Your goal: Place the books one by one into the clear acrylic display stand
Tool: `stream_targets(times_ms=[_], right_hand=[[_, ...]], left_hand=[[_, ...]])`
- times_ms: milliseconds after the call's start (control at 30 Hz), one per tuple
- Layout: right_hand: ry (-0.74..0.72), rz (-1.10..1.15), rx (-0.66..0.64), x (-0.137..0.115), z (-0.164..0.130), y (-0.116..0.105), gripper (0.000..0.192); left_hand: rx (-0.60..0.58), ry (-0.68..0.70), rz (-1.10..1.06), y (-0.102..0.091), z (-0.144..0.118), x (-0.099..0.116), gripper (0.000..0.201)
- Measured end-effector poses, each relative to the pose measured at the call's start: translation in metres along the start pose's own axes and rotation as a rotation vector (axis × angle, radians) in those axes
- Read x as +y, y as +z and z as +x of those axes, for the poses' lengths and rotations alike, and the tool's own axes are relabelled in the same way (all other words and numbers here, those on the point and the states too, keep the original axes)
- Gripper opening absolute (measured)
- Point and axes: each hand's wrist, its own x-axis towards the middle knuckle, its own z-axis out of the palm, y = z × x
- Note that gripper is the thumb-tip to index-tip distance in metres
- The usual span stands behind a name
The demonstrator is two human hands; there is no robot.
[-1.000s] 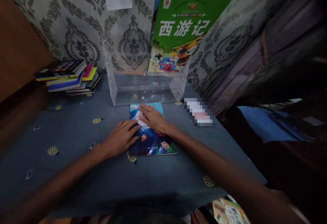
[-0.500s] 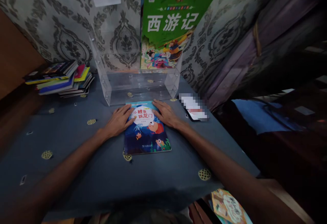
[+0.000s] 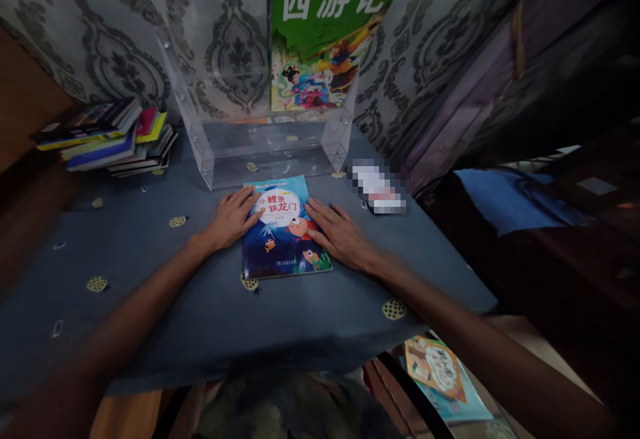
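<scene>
A Chinese picture book with cartoon fish (image 3: 280, 249) lies flat on a dark tablecloth (image 3: 200, 319), before a clear acrylic stand (image 3: 336, 135). Left hand (image 3: 231, 217) and right hand (image 3: 344, 235), fingers spread, touch its opposite side edges.

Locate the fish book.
In the head view, just left of centre, the fish book lies on the table between left hand and right hand, before the clear stand.

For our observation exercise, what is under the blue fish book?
The book lies on the tablecloth; a yellow print peeks out at its lower edge. Anything directly beneath is covered.
</scene>
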Motion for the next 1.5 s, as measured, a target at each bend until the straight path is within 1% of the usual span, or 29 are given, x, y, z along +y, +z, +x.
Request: stream_targets(times_ms=[133,233,400,500,600,667,733,833,900,967,1067,1167,1233,1367,1433,1500], right_hand=[[-0.049,-0.007,-0.020,-0.013,-0.030,-0.006,0.069],[-0.089,-0.003,-0.036,-0.018,-0.045,-0.010,0.078],[-0.099,-0.009,-0.055,-0.018,-0.053,-0.010,0.081],[-0.096,0.002,-0.035,-0.020,-0.055,-0.010,0.081],[-0.124,0.024,0.030,-0.025,-0.062,-0.011,0.076],[-0.156,0.034,0.081,-0.030,-0.071,-0.012,0.069],[-0.183,0.040,0.127,-0.036,-0.080,-0.013,0.061],[-0.218,0.047,0.178,-0.043,-0.089,-0.014,0.048],[-0.236,0.046,0.196,-0.046,-0.091,-0.015,0.043],[-0.249,0.043,0.210,-0.047,-0.091,-0.015,0.041],[-0.248,0.029,0.231,-0.048,-0.090,-0.015,0.038],[-0.235,0.025,0.227,-0.047,-0.090,-0.014,0.035],[-0.239,0.035,0.225,-0.046,-0.089,-0.013,0.034],[-0.265,0.032,0.271,-0.043,-0.088,-0.012,0.030],[-0.266,0.025,0.272,-0.043,-0.088,-0.012,0.029],[-0.263,0.019,0.260,-0.045,-0.088,-0.014,0.030]], left_hand=[[-0.007,0.000,-0.007,0.000,0.000,0.000,0.057],[-0.011,0.002,-0.005,0.000,-0.001,0.001,0.057],[-0.045,-0.001,0.030,-0.005,0.000,0.001,0.058],[-0.077,0.000,0.041,-0.012,0.000,0.006,0.055],[-0.064,0.095,0.016,-0.019,-0.002,0.022,0.050],[-0.065,0.201,-0.013,-0.022,-0.003,0.039,0.048],[-0.090,0.303,-0.032,-0.022,-0.001,0.058,0.048],[-0.139,0.396,-0.031,-0.019,0.012,0.079,0.048],[-0.164,0.395,-0.013,-0.015,0.027,0.084,0.049],[-0.167,0.354,0.017,-0.011,0.045,0.082,0.049],[-0.170,0.274,0.063,-0.007,0.070,0.075,0.050],[-0.190,0.230,0.071,-0.006,0.087,0.068,0.051],[-0.172,0.227,0.062,-0.004,0.093,0.065,0.051],[-0.087,0.238,0.057,0.001,0.100,0.063,0.045],[-0.078,0.241,0.052,0.002,0.102,0.062,0.043],[-0.093,0.237,0.054,0.000,0.101,0.063,0.044]])
